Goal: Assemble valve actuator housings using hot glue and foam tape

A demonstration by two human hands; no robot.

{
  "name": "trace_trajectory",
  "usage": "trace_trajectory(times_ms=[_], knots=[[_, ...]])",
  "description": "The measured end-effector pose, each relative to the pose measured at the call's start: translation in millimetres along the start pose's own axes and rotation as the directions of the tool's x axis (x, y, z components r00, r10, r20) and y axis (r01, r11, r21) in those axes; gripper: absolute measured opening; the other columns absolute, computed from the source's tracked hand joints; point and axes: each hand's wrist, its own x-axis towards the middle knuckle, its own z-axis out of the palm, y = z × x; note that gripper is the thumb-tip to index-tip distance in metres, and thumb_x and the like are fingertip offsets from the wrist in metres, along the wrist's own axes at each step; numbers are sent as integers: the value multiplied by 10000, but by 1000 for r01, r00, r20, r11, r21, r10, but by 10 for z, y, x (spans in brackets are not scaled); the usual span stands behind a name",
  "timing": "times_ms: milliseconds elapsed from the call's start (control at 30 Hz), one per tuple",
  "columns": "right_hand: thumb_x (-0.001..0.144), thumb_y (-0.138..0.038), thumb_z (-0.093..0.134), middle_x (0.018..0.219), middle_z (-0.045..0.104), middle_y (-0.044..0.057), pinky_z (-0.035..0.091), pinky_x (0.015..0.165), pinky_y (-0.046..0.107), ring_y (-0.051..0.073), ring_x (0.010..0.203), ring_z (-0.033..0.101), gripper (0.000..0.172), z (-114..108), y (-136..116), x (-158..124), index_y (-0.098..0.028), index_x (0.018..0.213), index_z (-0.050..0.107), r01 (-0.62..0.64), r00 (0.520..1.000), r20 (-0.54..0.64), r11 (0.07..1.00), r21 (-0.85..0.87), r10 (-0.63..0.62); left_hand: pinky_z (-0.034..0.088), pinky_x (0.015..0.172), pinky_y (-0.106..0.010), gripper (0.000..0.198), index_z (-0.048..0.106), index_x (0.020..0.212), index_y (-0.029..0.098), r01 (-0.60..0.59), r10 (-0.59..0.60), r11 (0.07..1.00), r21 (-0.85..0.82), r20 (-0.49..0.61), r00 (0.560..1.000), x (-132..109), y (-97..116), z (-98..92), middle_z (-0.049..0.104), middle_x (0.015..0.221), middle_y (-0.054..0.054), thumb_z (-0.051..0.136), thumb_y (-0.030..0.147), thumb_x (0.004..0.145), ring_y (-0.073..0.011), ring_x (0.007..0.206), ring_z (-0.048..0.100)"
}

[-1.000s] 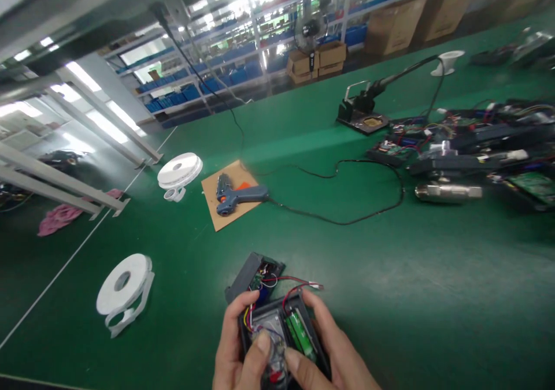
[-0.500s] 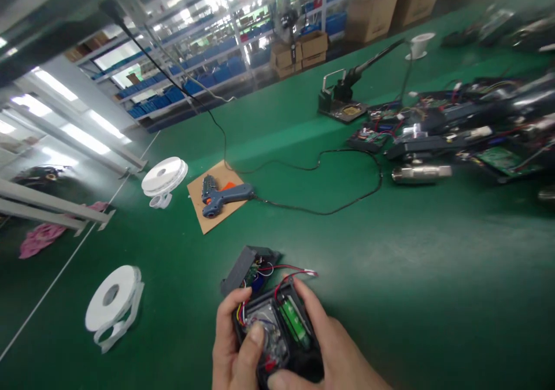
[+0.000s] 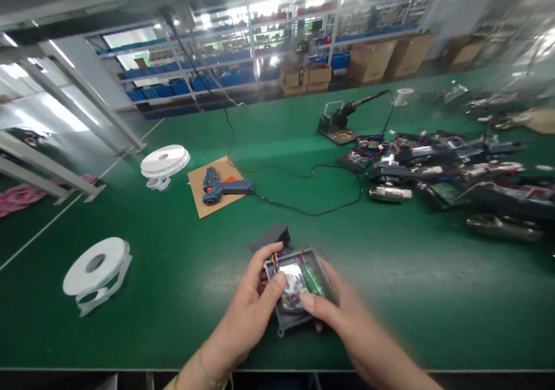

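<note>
A dark grey plastic housing [image 3: 295,322] is held above the green bench between both hands. Inside it lie a clear-covered part [image 3: 291,283] and a green battery [image 3: 313,280], with thin coloured wires at the top edge. My left hand [image 3: 255,300] grips the left side, its thumb pressed on the clear-covered part. My right hand [image 3: 342,303] holds the right side, with its thumb on the lower part of the inside. Just beyond the housing is another dark grey case piece [image 3: 273,237], partly hidden behind my left fingers.
A blue hot glue gun [image 3: 228,188] rests on a cardboard square [image 3: 202,208], its cord running right. White tape rolls [image 3: 78,271] [image 3: 151,162] lie at left. A soldering iron stand [image 3: 336,133] is at the back. Wired assemblies [image 3: 403,167] are piled at right.
My view has tilted and pulled back, showing the bench's front edge. The housing is turned and sits further right in view. My right thumb has moved up onto the inside parts.
</note>
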Motion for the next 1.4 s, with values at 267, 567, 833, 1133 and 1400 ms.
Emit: trace_trajectory(times_ms=[267, 567, 833, 1133, 1400], knots=[[779, -493, 754, 982, 672, 69, 435, 493, 230, 175, 721, 556, 665, 103, -24, 41, -187, 1332, 548, -41, 999, -35, 998, -48, 40, 518, 763, -269, 637, 530, 1385, 239, 19, -20, 988, -155, -7, 1000, 61, 43, 6, 717, 1054, -56, 736, 493, 839, -176, 897, 651], [753, -467, 745, 1040, 696, 76, 451, 518, 235, 201, 792, 591, 685, 162, -74, 0, -190, 1344, 539, -8, 998, -55, 998, -66, 4, 540, 833, -279, 630, 508, 1393, 247, -36, 31, 987, -155, -32, 999, 44, -11, 2, 706, 1182, -54, 732, 468, 847, -167, 936, 660], [835, -474, 718, 1240, 678, 83, 517, 939, 383, 269, 1113, 636, 635, 95, -103, -60, -202, 1372, 515, 24, 1000, 11, 996, -86, -23, 532, 890, -306, 629, 469, 1435, 270, -69, 65, 991, -118, -39, 997, 10, -73, 17, 700, 1203, -51, 701, 467, 885, -193, 999, 664], [796, -563, 773, 1441, 570, 147, 467, 1096, 475, 339, 1315, 554, 898, -40, 63, -121, -196, 1507, 366, 69, 995, 84, 988, -138, -58, 426, 1136, -363, 702, 249, 1575, 324, -118, 119, 993, -20, 73, 990, -143, -212, -39, 486, 1547, -73, 576, 485, 975, -235, 1320, 555], [773, -530, 768, 1509, 505, 185, 431, 1132, 464, 356, 1383, 491, 1000, -36, 108, -228, -164, 1568, 284, -14, 999, 46, 988, -151, 21, 351, 1196, -435, 826, 226, 1601, 280, -80, 80, 996, 27, 1, 997, -361, -209, -27, 531, 1517, -117, 641, 503, 922, -302, 1369, 533]])
